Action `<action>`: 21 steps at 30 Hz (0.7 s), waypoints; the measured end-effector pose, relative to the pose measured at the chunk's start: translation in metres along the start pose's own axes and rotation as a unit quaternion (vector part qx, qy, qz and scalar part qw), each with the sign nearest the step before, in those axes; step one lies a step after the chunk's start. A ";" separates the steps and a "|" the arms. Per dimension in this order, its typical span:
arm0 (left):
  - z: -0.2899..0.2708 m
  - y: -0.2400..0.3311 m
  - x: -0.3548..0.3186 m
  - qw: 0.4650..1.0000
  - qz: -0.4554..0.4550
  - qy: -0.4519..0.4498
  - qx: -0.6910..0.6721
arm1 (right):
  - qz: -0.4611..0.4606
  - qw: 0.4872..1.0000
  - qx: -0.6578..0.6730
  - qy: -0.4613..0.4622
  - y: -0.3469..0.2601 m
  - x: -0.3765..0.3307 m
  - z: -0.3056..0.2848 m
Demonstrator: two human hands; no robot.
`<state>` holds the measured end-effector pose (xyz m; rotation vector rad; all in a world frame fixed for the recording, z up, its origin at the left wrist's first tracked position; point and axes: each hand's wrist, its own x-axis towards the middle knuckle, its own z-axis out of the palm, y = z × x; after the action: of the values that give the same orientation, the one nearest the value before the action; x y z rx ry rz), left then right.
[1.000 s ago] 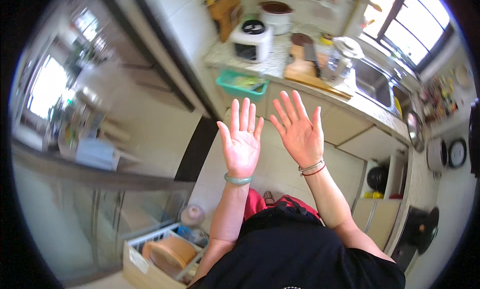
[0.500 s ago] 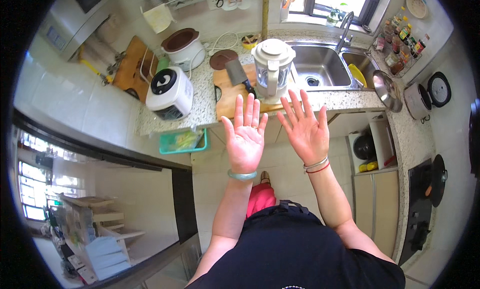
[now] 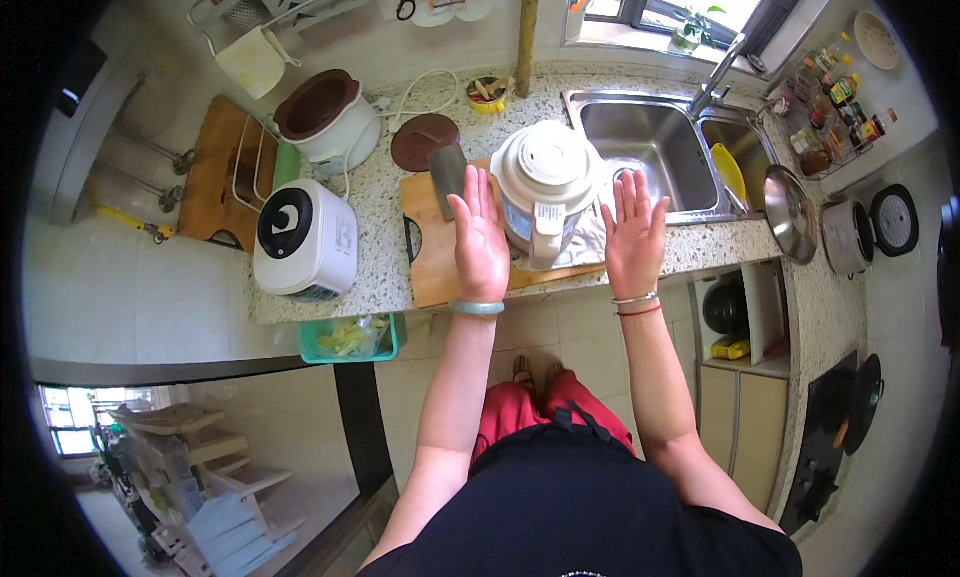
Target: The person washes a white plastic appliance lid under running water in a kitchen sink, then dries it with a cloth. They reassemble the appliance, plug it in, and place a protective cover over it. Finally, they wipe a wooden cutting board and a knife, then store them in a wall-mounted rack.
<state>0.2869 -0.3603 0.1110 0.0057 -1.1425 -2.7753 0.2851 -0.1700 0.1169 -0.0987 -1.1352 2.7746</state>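
Observation:
My left hand [image 3: 482, 247] is raised palm up in front of the counter, fingers stretched out, holding nothing; a pale green bangle circles its wrist. To its right, my right hand [image 3: 634, 245] is likewise open with nothing in it, wearing a thin bracelet and a red cord. Between and beyond them stands a blender jug [image 3: 548, 177] with a white lid and handle, at the right of a wooden cutting board [image 3: 428, 267]. A cleaver [image 3: 447, 180] lies on the board, its handle hidden behind my left hand. A white cloth [image 3: 590, 245] is beside the jug.
Left on the counter are a white appliance [image 3: 310, 239] with a black top and a slow cooker [image 3: 325, 122]. A double sink [image 3: 650, 147] is at the back right, with a metal lid [image 3: 790, 214] beside it. A teal basket [image 3: 352, 345] hangs below the counter edge.
I am closer to the counter, and the view has shifted. Both hands stay open; their fingers are held closer together and the palms turn more toward each other.

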 end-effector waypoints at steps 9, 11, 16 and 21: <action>-0.015 -0.038 0.044 0.993 0.006 0.028 0.111 | 0.054 0.979 -0.192 -0.037 0.040 0.058 -0.026; -0.011 -0.039 0.046 0.993 -0.008 0.032 0.110 | 0.088 0.987 -0.135 -0.024 0.043 0.064 -0.026; -0.009 -0.043 0.043 0.995 -0.010 0.033 0.096 | 0.147 0.978 -0.136 0.065 0.078 0.072 -0.051; -0.005 -0.038 0.044 0.991 -0.018 0.033 0.127 | 0.114 0.981 -0.136 0.074 0.076 0.067 -0.037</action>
<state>0.2390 -0.3430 0.0834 0.1445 -1.4831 -2.6178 0.2152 -0.1874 0.0370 -0.4830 -1.5406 2.7224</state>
